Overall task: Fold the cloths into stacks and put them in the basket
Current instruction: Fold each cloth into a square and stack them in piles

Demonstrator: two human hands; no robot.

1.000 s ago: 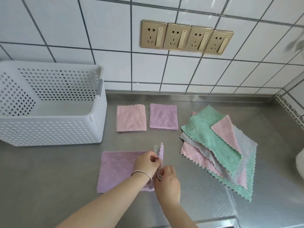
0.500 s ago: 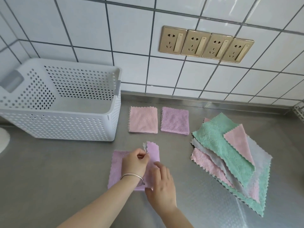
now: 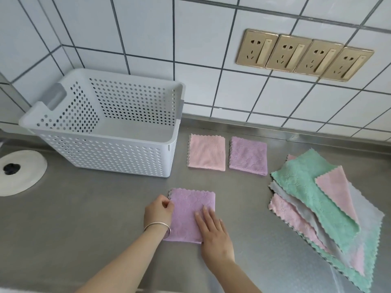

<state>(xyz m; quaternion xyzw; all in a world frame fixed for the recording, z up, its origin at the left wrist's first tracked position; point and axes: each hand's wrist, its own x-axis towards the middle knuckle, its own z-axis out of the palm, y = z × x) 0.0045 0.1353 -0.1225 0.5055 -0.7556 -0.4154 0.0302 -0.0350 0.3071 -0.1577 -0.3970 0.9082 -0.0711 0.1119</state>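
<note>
A purple cloth (image 3: 189,210) lies folded into a small square on the steel counter in front of me. My left hand (image 3: 158,211) pinches its left edge near the top corner. My right hand (image 3: 213,231) presses flat on its lower right part with straight fingers. Behind it lie a folded pink cloth (image 3: 207,152) and a folded purple cloth (image 3: 248,155), side by side. A loose pile of unfolded cloths (image 3: 321,204) in green, pink and grey spreads out at the right. The white perforated basket (image 3: 110,154) stands at the back left with nothing visible inside.
A round white disc with a dark hole (image 3: 18,171) sits in the counter at the far left. The tiled wall behind carries a row of gold sockets (image 3: 303,55). The counter's front edge runs just below my forearms.
The purple cloth's right half was brought over to the left, so the cloth now lies as a small square. My right hand has flattened onto it. The view has shifted left.
</note>
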